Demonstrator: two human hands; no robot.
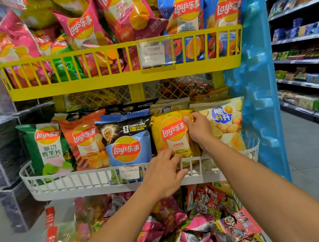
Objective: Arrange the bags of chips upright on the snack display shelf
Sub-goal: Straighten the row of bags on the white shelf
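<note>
Nearest to us, we note a lower bin of crinkled glossy foil snack packets, pink and red, lying jumbled at all angles.

Above it we record the white slatted plastic basket shelf, its curved front rail carrying a small paper price label. Five smooth, puffed foil bags stand in it side by side: a green bag, an orange bag, a black-and-blue bag, the yellow glossy chip bag and a pale cream bag at the right end. All stand roughly upright; the orange one leans slightly.

We find the left hand spread loosely open, palm down, fingers resting over the front rail and against the bottom edge of the yellow bag; it grips nothing that we can confirm. The right hand is partly closed, thumb on the bag's front near its upper right corner and fingers curled round the right edge, pinching the yellow bag between the black-and-blue and cream ones.

Farther up, a yellow slatted plastic basket with a clear label holder holds pink bags, tilted and overlapping, and blue bags, standing straighter.
</note>
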